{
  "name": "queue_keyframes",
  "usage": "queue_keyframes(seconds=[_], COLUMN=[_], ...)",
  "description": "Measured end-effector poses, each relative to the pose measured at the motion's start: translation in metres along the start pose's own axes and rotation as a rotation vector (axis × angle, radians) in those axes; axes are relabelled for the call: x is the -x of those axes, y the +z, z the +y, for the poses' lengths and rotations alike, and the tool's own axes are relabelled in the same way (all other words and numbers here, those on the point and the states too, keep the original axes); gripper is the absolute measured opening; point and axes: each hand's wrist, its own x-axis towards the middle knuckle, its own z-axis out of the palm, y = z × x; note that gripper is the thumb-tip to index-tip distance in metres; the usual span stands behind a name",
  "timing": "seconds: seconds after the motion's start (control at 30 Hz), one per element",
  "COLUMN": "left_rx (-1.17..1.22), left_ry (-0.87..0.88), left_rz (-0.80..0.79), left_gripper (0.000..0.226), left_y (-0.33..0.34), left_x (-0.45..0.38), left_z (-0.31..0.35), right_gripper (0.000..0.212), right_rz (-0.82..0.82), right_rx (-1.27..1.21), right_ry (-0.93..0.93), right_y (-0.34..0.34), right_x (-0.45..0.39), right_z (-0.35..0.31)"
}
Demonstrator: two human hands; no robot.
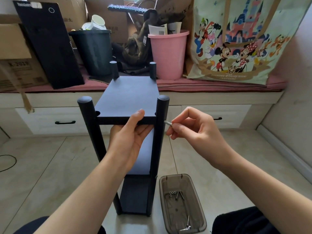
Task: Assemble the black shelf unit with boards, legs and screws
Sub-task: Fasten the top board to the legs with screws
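- Between the left thumb and fingers: front edge of the top board (128, 92), thumb on its upper face, fingers curled beneath; the left hand (130, 139) grips and steadies it.
- At the right fingertips: one silver screw (168, 123), pinched by the right hand (190, 125), its tip pointing at the near right leg (159, 132) and just beside it, level with the board edge; whether it has entered a hole cannot be told.
- Shelf unit, state: four legs upright, a middle board (145, 152) and a bottom board (135, 195) already seated below the left palm. By judgement, assembly is well advanced; fixing the top board remains.
- Below the right wrist, on the floor: translucent tray (200, 215) holding spare screws (173, 194) and a hex key (181, 195), well apart from both hands.
- Near left leg (92, 125): beside the left hand, untouched.
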Motion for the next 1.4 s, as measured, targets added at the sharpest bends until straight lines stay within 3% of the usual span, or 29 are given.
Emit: queue_keyframes(seconds=[0.17,0.47,0.7,1.0,1.13,1.27,1.4], left_rx=[0.001,-0.018,-0.009,0.008,-0.004,0.003,-0.01], left_ry=[-0.004,0.023,0.022,0.015,0.011,0.007,0.003], left_rz=[0.013,0.045,0.052,0.064,0.065,0.073,0.06], left_gripper=[0.031,0.017,0.019,0.017,0.033,0.019,0.025], left_y=[0.0,-0.002,-0.001,0.001,0.0,0.001,0.001], left_x=[0.0,-0.002,-0.002,-0.001,0.0,0.0,0.0], left_z=[-0.001,-0.004,-0.005,-0.003,-0.002,-0.001,-0.001], right_gripper=[0.01,0.02,0.024,0.011,0.01,0.011,0.013], right_rz=[0.016,0.025,0.045,0.046,0.085,0.098,0.11], right_rx=[0.107,-0.001,0.133,0.046,0.131,0.168,0.188], right_ry=[-0.058,-0.019,-0.08,-0.02,-0.028,-0.049,-0.059], right_y=[0.004,0.009,0.012,0.014,0.012,0.013,0.016], right_x=[0.001,-0.005,-0.002,-0.005,-0.004,-0.006,-0.008], right_z=[0.004,0.006,0.008,0.006,0.006,0.007,0.009])
